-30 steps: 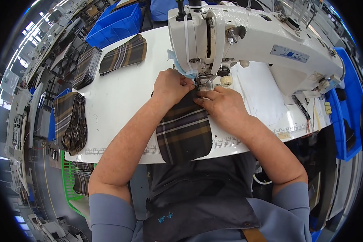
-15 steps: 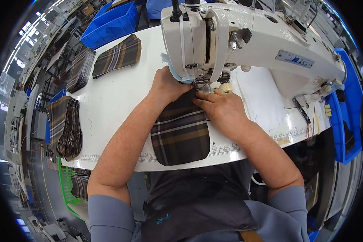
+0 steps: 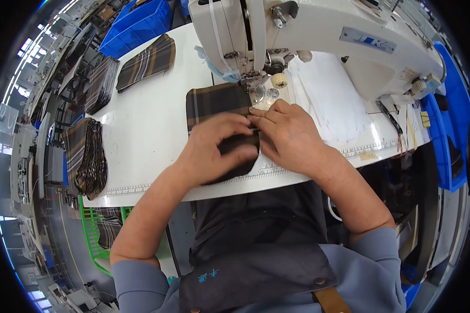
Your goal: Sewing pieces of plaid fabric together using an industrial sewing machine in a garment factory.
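A dark plaid fabric piece (image 3: 214,99) with brown and pale stripes lies flat on the white table, its far right corner close to the presser foot of the sewing machine (image 3: 253,78). Over its near half hovers my left hand (image 3: 214,143), thumb spread from the curved fingers, nothing visibly gripped. Bent over the right edge of the cloth, my right hand (image 3: 292,133) has its fingers together with the fingertips on that edge. Whatever its fingertips pinch there is partly hidden. Between both hands the middle of the fabric is covered.
Plaid stacks lie at the left: one striped pile (image 3: 159,60), another (image 3: 102,86) and a thick bundle (image 3: 86,156). White sheets (image 3: 329,96) rest right of the needle. Blue bins (image 3: 136,28) stand behind, and a green basket (image 3: 91,229) sits below the table edge.
The fabric has shifted away and left, its far edge now showing beside the needle. My left hand has left the needle area and come nearer me. My right hand stays along the right edge.
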Action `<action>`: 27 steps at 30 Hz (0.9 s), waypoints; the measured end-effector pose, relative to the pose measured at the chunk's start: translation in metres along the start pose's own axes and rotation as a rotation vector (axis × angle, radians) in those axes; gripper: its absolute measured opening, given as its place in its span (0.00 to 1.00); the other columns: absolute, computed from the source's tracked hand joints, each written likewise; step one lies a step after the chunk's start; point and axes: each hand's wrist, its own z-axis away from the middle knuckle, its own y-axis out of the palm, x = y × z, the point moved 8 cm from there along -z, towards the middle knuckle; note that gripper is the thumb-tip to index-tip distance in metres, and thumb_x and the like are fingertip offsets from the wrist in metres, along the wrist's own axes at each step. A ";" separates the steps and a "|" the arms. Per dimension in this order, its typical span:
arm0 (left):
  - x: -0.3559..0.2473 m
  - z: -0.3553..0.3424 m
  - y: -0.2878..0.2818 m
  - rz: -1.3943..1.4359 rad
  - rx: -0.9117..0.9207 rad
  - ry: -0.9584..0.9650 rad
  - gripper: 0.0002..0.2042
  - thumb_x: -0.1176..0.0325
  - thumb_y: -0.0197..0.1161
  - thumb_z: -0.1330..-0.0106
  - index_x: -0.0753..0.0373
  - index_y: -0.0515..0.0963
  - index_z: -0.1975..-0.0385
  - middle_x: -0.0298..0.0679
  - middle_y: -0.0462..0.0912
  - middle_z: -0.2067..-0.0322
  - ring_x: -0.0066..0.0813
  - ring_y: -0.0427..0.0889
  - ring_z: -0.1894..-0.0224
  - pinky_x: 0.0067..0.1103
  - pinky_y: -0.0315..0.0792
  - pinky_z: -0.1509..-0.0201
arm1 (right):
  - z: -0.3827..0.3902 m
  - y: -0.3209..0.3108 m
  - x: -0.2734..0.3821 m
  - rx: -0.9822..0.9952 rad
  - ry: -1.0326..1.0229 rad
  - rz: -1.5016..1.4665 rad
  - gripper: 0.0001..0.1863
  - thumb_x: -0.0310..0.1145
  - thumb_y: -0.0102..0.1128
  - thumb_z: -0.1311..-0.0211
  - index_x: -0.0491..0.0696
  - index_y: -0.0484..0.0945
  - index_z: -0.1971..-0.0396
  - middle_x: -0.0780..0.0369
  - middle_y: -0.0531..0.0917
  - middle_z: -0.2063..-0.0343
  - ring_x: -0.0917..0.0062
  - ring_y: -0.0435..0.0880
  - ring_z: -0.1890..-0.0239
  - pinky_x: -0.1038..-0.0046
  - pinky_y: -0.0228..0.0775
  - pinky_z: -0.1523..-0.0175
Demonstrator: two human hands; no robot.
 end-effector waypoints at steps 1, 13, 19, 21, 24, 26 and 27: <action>-0.023 0.008 0.003 -0.014 0.046 0.008 0.26 0.61 0.81 0.51 0.65 0.81 0.52 0.46 0.81 0.45 0.45 0.81 0.42 0.33 0.75 0.39 | 0.005 -0.004 0.002 0.002 0.006 -0.002 0.22 0.37 0.68 0.49 0.44 0.84 0.53 0.60 0.86 0.50 0.66 0.82 0.55 0.65 0.76 0.52; -0.026 0.024 0.015 -0.014 0.008 -0.047 0.07 0.78 0.70 0.43 0.66 0.85 0.64 0.41 0.88 0.62 0.37 0.87 0.59 0.26 0.81 0.54 | 0.062 -0.016 0.031 -0.051 0.044 -0.233 0.23 0.44 0.71 0.44 0.46 0.82 0.53 0.60 0.83 0.54 0.63 0.78 0.48 0.60 0.67 0.40; -0.021 0.027 0.014 0.017 -0.054 -0.127 0.08 0.79 0.70 0.43 0.65 0.86 0.64 0.40 0.89 0.63 0.33 0.87 0.59 0.24 0.80 0.54 | 0.067 -0.014 0.046 -0.073 -0.013 -0.195 0.19 0.42 0.71 0.45 0.51 0.82 0.55 0.64 0.78 0.63 0.68 0.77 0.56 0.63 0.67 0.46; -0.017 0.028 0.014 0.081 -0.059 -0.170 0.08 0.80 0.70 0.43 0.65 0.85 0.64 0.39 0.89 0.63 0.34 0.87 0.59 0.24 0.79 0.54 | 0.066 -0.013 0.047 -0.056 -0.016 -0.177 0.19 0.42 0.71 0.45 0.51 0.82 0.55 0.64 0.77 0.64 0.68 0.76 0.58 0.64 0.66 0.47; -0.032 0.028 0.016 -0.031 -0.032 -0.024 0.07 0.78 0.70 0.43 0.63 0.85 0.65 0.38 0.87 0.64 0.38 0.85 0.61 0.28 0.79 0.56 | 0.066 -0.011 0.046 -0.050 -0.022 -0.164 0.18 0.43 0.71 0.44 0.52 0.83 0.57 0.65 0.75 0.67 0.69 0.75 0.60 0.65 0.66 0.48; -0.048 0.028 0.016 -0.243 -0.014 0.066 0.07 0.77 0.70 0.44 0.63 0.85 0.65 0.36 0.84 0.65 0.37 0.84 0.62 0.29 0.78 0.59 | 0.067 -0.010 0.045 -0.063 -0.030 -0.176 0.17 0.43 0.71 0.44 0.52 0.83 0.57 0.65 0.74 0.68 0.69 0.74 0.61 0.65 0.66 0.49; -0.048 0.029 0.018 -0.241 -0.010 0.066 0.07 0.77 0.70 0.44 0.63 0.85 0.65 0.36 0.84 0.65 0.37 0.84 0.62 0.29 0.78 0.59 | 0.067 -0.010 0.045 -0.073 -0.034 -0.176 0.18 0.43 0.72 0.46 0.52 0.83 0.56 0.65 0.74 0.68 0.69 0.75 0.62 0.65 0.66 0.50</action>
